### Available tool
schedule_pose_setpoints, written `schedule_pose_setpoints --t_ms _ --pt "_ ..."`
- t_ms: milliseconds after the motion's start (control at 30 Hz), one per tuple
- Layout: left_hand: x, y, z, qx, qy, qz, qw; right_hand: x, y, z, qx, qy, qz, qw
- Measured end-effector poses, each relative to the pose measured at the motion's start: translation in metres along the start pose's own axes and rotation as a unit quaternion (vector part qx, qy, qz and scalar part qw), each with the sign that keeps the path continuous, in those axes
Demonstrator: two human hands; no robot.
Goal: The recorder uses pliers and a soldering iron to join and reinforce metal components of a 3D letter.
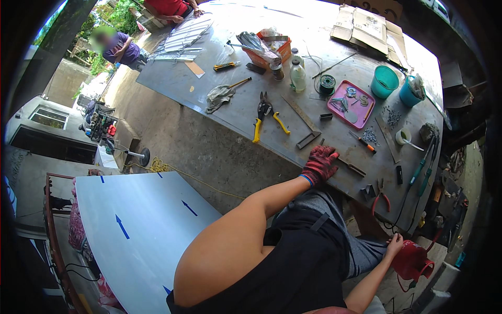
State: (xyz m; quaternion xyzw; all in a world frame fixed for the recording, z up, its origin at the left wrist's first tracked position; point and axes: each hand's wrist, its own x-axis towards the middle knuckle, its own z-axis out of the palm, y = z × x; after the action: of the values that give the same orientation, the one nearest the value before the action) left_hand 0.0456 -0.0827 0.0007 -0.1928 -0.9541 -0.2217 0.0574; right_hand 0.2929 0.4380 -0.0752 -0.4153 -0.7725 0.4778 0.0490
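Observation:
My left hand [320, 165], in a red and black knit glove, rests at the table's near edge with its fingers spread over the top. Beside its fingertips lies a dark metal rod-shaped tool [352, 167], partly hidden by the glove. My bare right hand [396, 243] is low at the right, below the table edge, its fingers pinched together; what they hold is too small to make out. Right next to it is a red rounded object [413, 261] with a cord, its kind unclear. Near the edge lie red-handled pliers [382, 198] and an orange-handled screwdriver [363, 142].
The metal table [225, 133] bears yellow-handled snips [265, 118], a metal square [304, 120], a pink tray [357, 104], green-handled soldering irons [421, 166], teal buckets [385, 82] and an orange basket [282, 51]. A bluish sheet [146, 225] stands left. Two people [123, 48] are beyond.

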Motion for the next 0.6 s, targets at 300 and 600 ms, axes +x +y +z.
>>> schedule_pose_setpoints --t_ms 300,600 --pt "0.002 0.003 0.003 -0.015 0.002 0.007 1.000 0.036 0.031 -0.024 -0.170 0.112 -0.139 0.969" --pt "0.002 0.004 -0.007 -0.004 -0.014 0.000 1.000 -0.003 -0.010 0.000 -0.243 0.082 -0.157 0.954"
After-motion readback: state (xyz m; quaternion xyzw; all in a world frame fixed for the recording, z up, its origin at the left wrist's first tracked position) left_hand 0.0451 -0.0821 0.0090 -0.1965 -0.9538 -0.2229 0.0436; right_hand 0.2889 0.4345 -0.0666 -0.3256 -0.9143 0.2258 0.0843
